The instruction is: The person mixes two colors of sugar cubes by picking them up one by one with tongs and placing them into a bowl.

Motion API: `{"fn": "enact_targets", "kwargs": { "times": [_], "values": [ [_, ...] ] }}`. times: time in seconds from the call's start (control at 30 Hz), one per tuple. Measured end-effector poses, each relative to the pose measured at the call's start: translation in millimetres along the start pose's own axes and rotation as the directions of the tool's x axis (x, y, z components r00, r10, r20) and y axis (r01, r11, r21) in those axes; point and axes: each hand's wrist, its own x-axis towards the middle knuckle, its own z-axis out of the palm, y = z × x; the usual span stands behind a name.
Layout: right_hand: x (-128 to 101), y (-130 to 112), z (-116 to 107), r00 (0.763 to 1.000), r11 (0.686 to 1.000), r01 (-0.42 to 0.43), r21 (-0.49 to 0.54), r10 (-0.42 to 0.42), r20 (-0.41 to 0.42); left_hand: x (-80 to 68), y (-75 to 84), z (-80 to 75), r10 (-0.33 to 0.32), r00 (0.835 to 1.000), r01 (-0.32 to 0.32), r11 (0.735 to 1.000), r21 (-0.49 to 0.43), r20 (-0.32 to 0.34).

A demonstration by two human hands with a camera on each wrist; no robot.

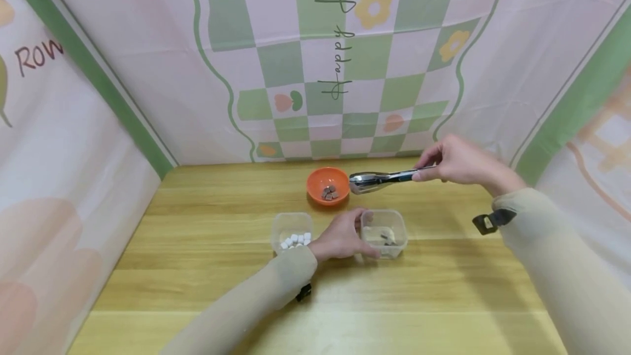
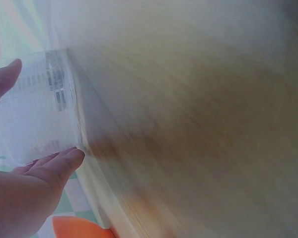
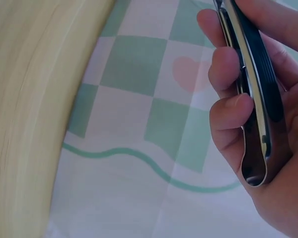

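My left hand (image 1: pixel 356 234) grips a clear plastic container (image 1: pixel 389 232) from its left side, thumb on the far wall and fingers on the near wall. A few brown pieces lie inside it. In the left wrist view the same container (image 2: pixel 39 109) sits between my thumb and fingers (image 2: pixel 59 161). My right hand (image 1: pixel 428 171) holds metal tongs (image 1: pixel 382 181) by their dark handle, level above the table. Their tips are together beside the right rim of the orange bowl (image 1: pixel 315 193), which holds several brown pieces. The right wrist view shows the tongs' handle end (image 3: pixel 256 114) in my fingers.
A second clear container (image 1: pixel 281 226) with white cubes stands just left of my left wrist. The wooden table (image 1: pixel 197 267) is walled in by pink and green patterned cloth on three sides. The orange bowl (image 2: pixel 79 229) shows at the bottom of the left wrist view.
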Motion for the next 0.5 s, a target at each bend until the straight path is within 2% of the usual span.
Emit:
{"fn": "enact_targets", "kwargs": {
  "times": [0.23, 0.5],
  "values": [
    [26, -14, 14, 0.994, 0.994, 0.102, -0.039, -0.104, -0.037, -0.7, -0.5, -2.3, 0.014, 1.0, -0.014, 1.0, -0.027, -0.002],
    [44, -23, 29, 0.995, 0.994, 0.101, -0.051, -0.102, -0.024, -0.9, 0.5, -0.4, 0.023, 1.0, -0.022, 0.999, -0.042, 0.003]
  ]
}}
